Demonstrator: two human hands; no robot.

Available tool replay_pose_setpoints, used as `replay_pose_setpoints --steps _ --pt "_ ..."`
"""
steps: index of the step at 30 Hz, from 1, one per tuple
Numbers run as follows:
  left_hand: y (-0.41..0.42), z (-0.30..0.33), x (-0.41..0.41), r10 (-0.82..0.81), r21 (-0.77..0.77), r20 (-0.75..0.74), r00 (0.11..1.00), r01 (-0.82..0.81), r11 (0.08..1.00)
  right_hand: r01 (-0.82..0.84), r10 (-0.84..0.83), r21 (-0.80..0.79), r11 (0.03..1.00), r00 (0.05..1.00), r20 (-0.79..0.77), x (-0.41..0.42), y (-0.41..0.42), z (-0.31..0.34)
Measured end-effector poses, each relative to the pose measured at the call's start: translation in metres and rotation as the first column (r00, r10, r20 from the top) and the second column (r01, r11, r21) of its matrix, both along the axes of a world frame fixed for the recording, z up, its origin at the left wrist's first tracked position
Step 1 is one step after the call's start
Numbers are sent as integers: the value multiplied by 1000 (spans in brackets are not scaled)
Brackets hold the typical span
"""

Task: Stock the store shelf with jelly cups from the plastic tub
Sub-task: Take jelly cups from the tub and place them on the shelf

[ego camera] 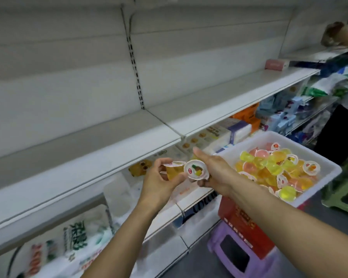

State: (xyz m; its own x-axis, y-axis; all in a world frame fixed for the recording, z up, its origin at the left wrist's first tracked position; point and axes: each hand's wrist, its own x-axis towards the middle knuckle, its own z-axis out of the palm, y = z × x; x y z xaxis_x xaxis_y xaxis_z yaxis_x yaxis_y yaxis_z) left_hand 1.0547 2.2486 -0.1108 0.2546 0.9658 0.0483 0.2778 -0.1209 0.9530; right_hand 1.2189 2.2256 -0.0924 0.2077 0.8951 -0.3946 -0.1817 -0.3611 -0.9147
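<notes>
The left hand (161,177) is pinching an amber jelly cup (174,169) in curled fingers; the right hand (211,171) is gripping a pineapple-lidded cup (196,170), both below the bare shelf (100,137), beside the tub (317,155). Best setting each upright, lid up, toward the back.

1. The white bag (72,237) on the lowest shelf carries large green Chinese characters, too blurred to read for sure.
2. The red box (243,223) under the tub has gold characters, not legible.
3. The jelly cup lid (196,169) shows only a pineapple picture.
</notes>
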Motion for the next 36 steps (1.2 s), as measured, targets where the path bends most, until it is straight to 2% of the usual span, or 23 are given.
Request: replay_pose_setpoints --steps 6,8,13,17,19,24,26,28,36 --pt "3 31 -95 189 99 -15 982 -187 977 -246 247 27 969 955 -164 -86 20 40" --pt "3 36 -129 248 114 -19 969 -244 963 -309 314 62 949 938 -145 -121 29 46" --pt "9 51 -237 410 171 -57 910 -396 902 -371 372 123 920 928 15 -228 65 56" --pt "14 63 -340 540 234 -81 838 -510 828 -495 445 140 858 850 282 -329 90 62" --pt "15 70 -383 580 256 -95 809 -543 800 -525 432 175 833 815 387 -375 104 62" --pt "21 83 -473 685 339 -115 719 -620 708 -566 370 279 776 767 524 -471 147 56" --pt "23 87 -502 716 358 -135 685 -640 680 -624 318 244 742 649 691 -498 164 56" --pt "25 91 -526 739 372 -146 658 -656 657 -674 273 215 707 540 796 -518 178 58" --pt "43 96 -576 752 319 -118 648 -693 647 -749 162 92 657 259 952 -569 229 53"
